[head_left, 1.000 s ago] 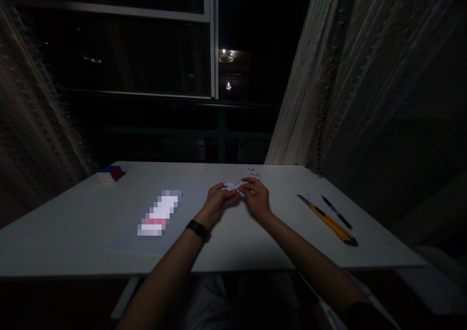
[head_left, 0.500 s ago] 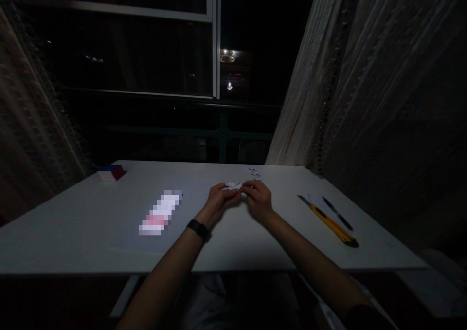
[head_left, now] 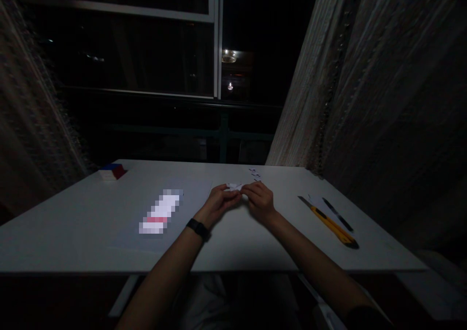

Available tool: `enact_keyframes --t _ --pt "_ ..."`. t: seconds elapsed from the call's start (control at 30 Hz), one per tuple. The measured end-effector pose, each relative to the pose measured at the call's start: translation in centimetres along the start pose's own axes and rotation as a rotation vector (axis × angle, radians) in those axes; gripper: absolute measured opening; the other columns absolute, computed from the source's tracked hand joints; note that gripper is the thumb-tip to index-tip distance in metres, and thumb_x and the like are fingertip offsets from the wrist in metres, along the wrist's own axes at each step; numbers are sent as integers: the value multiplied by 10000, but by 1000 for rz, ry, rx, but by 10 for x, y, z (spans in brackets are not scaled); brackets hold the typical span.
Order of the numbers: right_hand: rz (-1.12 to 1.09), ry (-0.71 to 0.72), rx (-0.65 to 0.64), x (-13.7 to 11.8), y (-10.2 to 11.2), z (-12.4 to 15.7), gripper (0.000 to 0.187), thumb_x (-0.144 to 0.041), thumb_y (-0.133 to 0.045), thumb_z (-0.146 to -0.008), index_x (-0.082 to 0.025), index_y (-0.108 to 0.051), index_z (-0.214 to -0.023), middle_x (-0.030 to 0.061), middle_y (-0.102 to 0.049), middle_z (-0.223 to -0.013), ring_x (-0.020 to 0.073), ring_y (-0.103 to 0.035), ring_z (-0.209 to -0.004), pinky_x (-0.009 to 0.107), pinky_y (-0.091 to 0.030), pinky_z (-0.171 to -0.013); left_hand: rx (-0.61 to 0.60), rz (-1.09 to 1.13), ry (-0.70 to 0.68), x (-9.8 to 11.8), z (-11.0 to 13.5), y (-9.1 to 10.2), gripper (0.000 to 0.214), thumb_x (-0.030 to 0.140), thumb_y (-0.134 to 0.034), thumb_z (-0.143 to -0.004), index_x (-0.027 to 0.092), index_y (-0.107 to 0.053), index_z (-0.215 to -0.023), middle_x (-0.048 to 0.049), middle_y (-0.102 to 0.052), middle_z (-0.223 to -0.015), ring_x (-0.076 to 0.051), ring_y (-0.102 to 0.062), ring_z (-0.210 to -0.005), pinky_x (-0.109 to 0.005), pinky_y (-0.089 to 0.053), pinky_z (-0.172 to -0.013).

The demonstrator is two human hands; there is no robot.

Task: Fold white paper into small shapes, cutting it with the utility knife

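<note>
Left hand point(head_left: 218, 202): fingers curled in, tips pinched on one end of a small white paper piece point(head_left: 233, 186); dark watch point(head_left: 198, 229) on the wrist.
Right hand point(head_left: 260, 199): likewise closed, pinching the other end.
Paper piece: thin, pale and irregular, held just above the table point(head_left: 73, 223) near its middle.
Progress: the piece looks already cut out, with tiny scraps point(head_left: 254, 173) lying just beyond it; in this dim light I can't tell how finished it is.
Tools: a yellow utility knife point(head_left: 328, 221) and slim black pen point(head_left: 337, 214) lie side by side, well to the right.
Table: smooth, matte white.
Far left corner: small red, blue and white block point(head_left: 111, 171).
</note>
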State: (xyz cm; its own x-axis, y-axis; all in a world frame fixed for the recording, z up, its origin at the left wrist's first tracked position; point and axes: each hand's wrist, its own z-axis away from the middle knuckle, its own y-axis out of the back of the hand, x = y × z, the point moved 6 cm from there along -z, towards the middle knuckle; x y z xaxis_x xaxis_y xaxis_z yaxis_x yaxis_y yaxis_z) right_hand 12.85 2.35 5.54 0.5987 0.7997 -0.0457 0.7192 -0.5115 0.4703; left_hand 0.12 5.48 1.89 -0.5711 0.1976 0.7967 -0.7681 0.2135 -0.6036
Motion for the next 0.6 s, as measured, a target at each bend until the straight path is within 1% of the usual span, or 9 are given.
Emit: enact_keyframes --t 0.13,0.23,0.37,0.47,0.6 --pt "53 89 -19 -2 1 1 238 -229 -463 -841 -231 -694 -898 56 -698 -913 202 -580 -803 361 -480 -740 -19 17 24 -2 -2 0 220 -44 -648 -606 90 -619 -778 -74 -655 -803 -131 -636 -730 -224 -540 -726" --pt "53 106 -15 -3 2 1 228 -229 -473 -845 -224 -693 -903 57 -700 -919 201 -574 -808 353 -474 -735 -42 27 32 -1 -3 -1 198 -29 -660 -596 86 -612 -749 -63 -649 -769 -126 -631 -703 -204 -537 -685" --pt "82 98 -19 -3 0 0 248 -225 -450 -855 -219 -696 -888 53 -702 -915 196 -572 -798 351 -475 -730 -55 6 18 1 -2 -4 145 89 -715 -633 94 -614 -737 -52 -641 -760 -120 -622 -705 -210 -534 -693" --pt "83 91 -32 -4 -1 0 252 -227 -446 -857 -224 -697 -876 52 -703 -907 193 -577 -785 353 -480 -728 -20 -51 6 1 0 -5 165 151 -745 -639 100 -618 -731 -47 -634 -733 -105 -611 -683 -195 -526 -682" --pt "31 90 -18 -4 0 1 235 -238 -458 -857 -234 -692 -883 58 -702 -900 193 -583 -785 357 -484 -728 15 -82 9 0 0 -3 196 143 -763 -621 93 -629 -755 -65 -644 -750 -109 -620 -686 -186 -520 -666"
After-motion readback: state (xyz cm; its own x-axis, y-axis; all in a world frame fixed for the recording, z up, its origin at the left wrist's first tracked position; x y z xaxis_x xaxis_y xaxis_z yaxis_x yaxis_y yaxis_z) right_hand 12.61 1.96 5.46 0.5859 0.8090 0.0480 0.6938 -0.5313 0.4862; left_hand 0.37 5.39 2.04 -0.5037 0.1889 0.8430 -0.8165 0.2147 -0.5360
